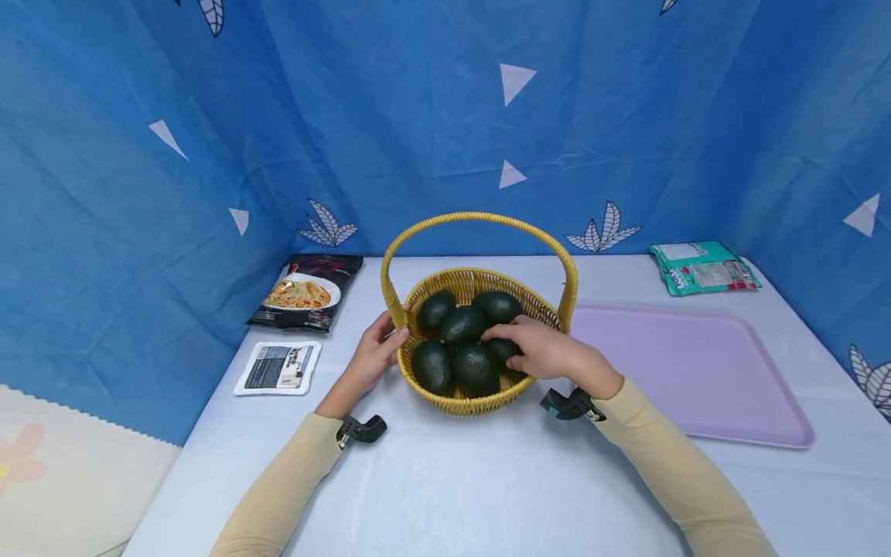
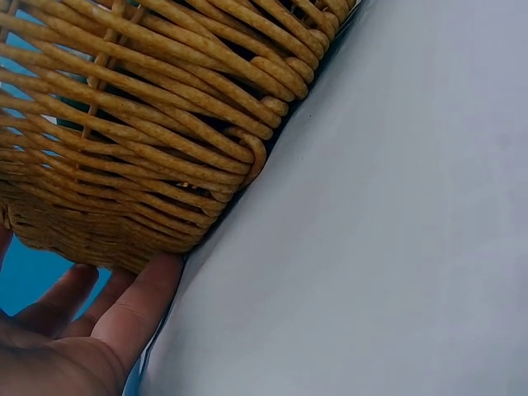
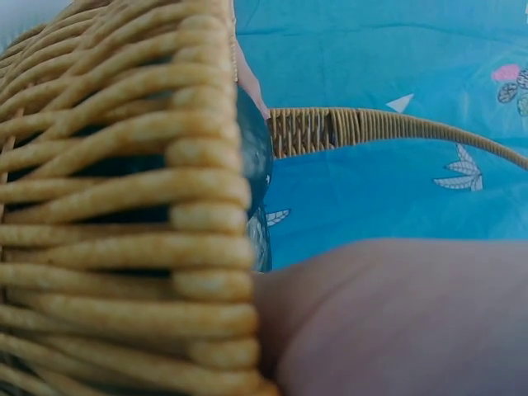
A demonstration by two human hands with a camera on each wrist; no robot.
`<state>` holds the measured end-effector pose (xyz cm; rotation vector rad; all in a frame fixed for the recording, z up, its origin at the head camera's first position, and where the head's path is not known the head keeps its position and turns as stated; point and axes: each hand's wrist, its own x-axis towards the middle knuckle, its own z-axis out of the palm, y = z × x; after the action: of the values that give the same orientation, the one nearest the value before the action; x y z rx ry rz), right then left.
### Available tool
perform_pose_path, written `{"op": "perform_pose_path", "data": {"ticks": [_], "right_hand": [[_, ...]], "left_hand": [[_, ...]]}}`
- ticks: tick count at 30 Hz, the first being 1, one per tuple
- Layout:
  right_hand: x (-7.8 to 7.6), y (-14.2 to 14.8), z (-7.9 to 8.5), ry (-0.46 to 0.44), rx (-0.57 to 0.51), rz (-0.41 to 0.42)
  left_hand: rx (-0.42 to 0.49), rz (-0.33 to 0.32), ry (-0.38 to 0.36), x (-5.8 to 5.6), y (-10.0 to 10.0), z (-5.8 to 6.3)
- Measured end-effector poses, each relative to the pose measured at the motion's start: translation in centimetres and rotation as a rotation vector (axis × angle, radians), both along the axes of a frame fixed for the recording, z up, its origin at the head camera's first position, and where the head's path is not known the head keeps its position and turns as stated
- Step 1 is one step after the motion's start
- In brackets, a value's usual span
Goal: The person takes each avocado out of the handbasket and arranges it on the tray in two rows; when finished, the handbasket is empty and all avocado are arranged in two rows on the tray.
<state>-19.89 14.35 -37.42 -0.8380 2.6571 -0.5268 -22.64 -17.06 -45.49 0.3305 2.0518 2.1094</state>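
A yellow wicker basket with a tall arched handle stands on the table, and several dark green avocados lie in it. My left hand holds the basket's left side near the foot of the handle. From the left wrist, its fingers show against the outside of the woven wall. Reaching over the right rim, my right hand grips an avocado at the basket's right side, partly covered by the fingers. In the right wrist view the wicker wall hides most of that hand.
A light purple tray lies just right of the basket. Behind it is a teal packet. At the left are a black noodle packet and a flat white packet. A blue curtain closes off the back.
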Motion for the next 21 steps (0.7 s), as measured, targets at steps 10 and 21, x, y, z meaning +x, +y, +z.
{"op": "perform_pose_path", "data": {"ticks": [10, 21], "right_hand": [[0.3, 0.4, 0.4, 0.036, -0.042, -0.017], [0.3, 1.3, 0.7, 0.066, -0.196, -0.068]], "left_hand": [[-0.025, 0.002, -0.006, 0.1, 0.0, 0.0], [-0.029, 0.007, -0.005, 0.0, 0.0, 0.0]]}}
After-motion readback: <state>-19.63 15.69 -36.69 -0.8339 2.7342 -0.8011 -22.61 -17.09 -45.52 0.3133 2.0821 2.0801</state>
